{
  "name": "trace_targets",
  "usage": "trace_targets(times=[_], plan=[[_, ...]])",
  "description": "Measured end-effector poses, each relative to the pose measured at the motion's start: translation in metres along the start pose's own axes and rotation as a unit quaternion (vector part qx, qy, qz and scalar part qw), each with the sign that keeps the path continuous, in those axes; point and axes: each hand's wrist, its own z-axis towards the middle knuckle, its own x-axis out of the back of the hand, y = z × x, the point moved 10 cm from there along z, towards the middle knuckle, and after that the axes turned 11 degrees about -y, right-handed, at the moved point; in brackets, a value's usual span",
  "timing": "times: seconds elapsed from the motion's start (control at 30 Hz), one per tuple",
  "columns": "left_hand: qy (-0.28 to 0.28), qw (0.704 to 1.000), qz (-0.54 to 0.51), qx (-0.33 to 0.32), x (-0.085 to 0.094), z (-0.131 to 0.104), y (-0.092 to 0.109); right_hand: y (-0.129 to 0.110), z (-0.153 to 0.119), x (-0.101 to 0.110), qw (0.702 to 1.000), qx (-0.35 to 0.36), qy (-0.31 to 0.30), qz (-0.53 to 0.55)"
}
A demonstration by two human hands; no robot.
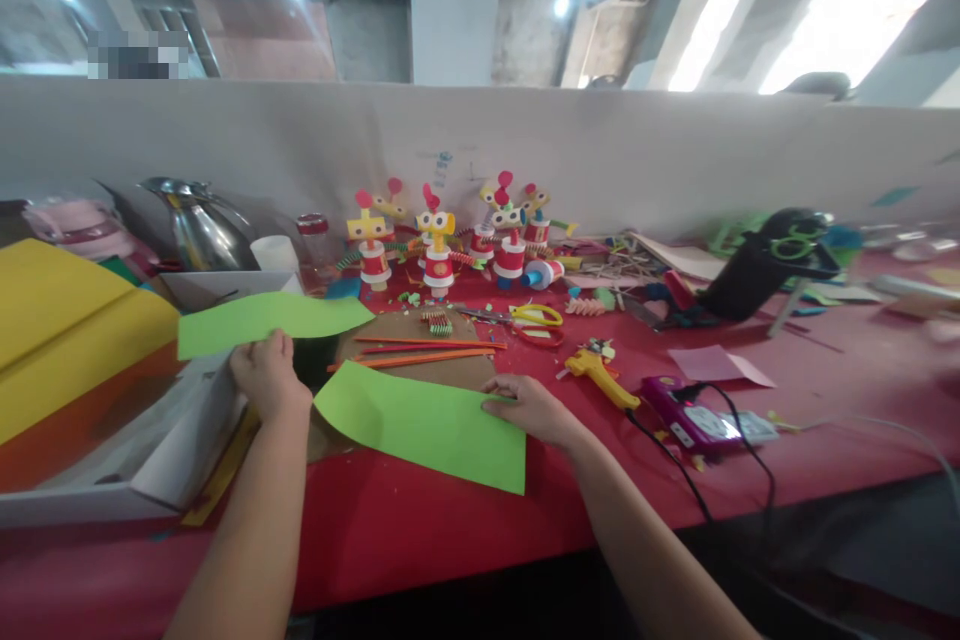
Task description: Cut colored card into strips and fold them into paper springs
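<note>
My left hand (271, 375) pinches the lower edge of a green paper strip (262, 320), raised over the corner of the white box. My right hand (529, 408) grips the upper right edge of a larger green sheet (427, 425), its fingers on top near the corner. That sheet is slightly curved, over the front of the red table. Behind it, orange and red paper strips (420, 356) lie on a piece of brown cardboard (450, 325), with a small striped folded piece (437, 323) near them.
Paper-cup figures (438, 265) stand along the wall. Scissors (536, 318), a yellow glue gun (600, 378) and a purple power strip (694, 420) with cables lie centre to right. A white box (172, 465) with yellow sheets (67, 320) fills the left. A metal jug (202, 225) stands behind it.
</note>
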Motion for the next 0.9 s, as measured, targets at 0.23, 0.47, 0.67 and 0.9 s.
trace_targets(times=[0.23, 0.47, 0.67, 0.9], plan=[[0.037, 0.996, -0.068, -0.054, -0.003, -0.016, 0.008, -0.044, -0.026, 0.004, 0.927, 0.087, 0.159, -0.329], [0.034, 0.998, -0.028, 0.034, -0.016, -0.036, 0.006, -0.071, -0.058, -0.065, 0.901, 0.156, 0.037, -0.403], [-0.512, 0.795, 0.304, -0.120, -0.129, -0.166, 0.040, -0.065, -0.059, -0.075, 0.856, 0.166, -0.025, -0.489], [-0.488, 0.649, 0.485, -0.326, -0.115, -0.259, 0.039, -0.068, -0.087, -0.073, 0.857, 0.198, -0.021, -0.475]])
